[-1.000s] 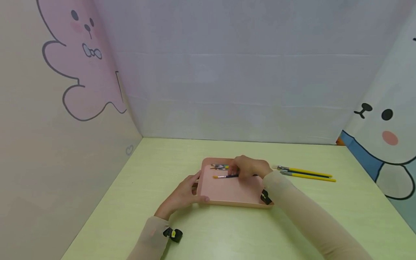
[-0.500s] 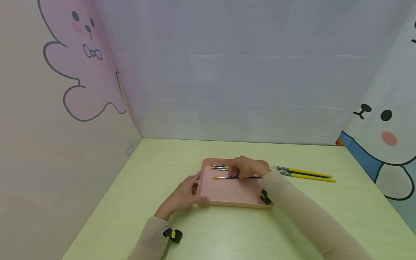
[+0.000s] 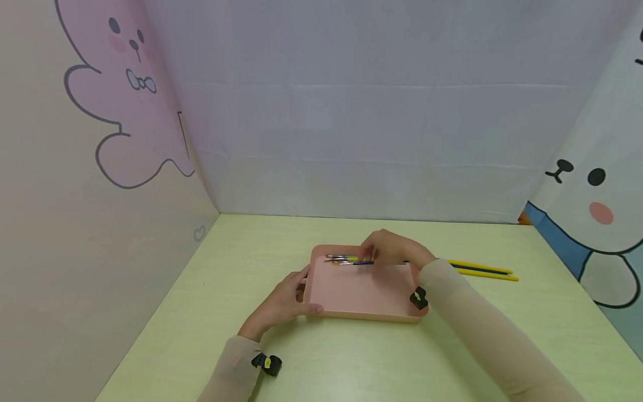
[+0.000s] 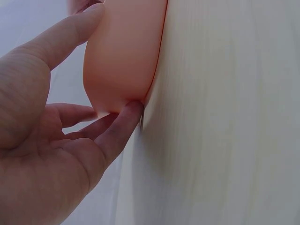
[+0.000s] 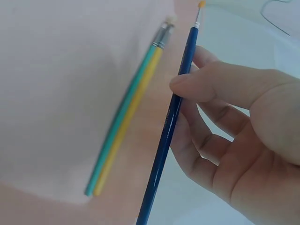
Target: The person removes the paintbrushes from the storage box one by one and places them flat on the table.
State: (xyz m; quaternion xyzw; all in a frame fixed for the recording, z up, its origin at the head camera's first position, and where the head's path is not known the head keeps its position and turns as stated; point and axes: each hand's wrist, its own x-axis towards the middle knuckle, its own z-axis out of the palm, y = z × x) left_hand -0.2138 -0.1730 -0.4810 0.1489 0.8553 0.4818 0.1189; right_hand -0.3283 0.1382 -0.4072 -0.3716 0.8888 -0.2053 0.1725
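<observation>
My right hand [image 3: 397, 248] pinches a dark blue paintbrush [image 5: 161, 145] by its handle, between thumb and fingers, over the far part of the pink tray [image 3: 361, 296]. The brush's orange tip [image 3: 335, 263] points left. Beside it in the tray lie a teal paintbrush [image 5: 117, 126] and a yellow paintbrush [image 5: 136, 103]; their handles are partly behind my right hand in the head view. My left hand [image 3: 283, 298] holds the tray at its near left corner. In the left wrist view its thumb is on the rim and its fingertips touch the outer wall [image 4: 122, 56].
To the right of the tray, several longer paintbrushes lie on the pale table [image 3: 251, 251], two with yellow handles [image 3: 482, 274] and a dark one between them. My right forearm [image 3: 482, 324] crosses the tray's right end. A white curtain [image 3: 321, 128] hangs along the back.
My right hand has picked up the blue paintbrush from the middle of the tray and moved it away from me and slightly right. The left hand stays at the tray's corner.
</observation>
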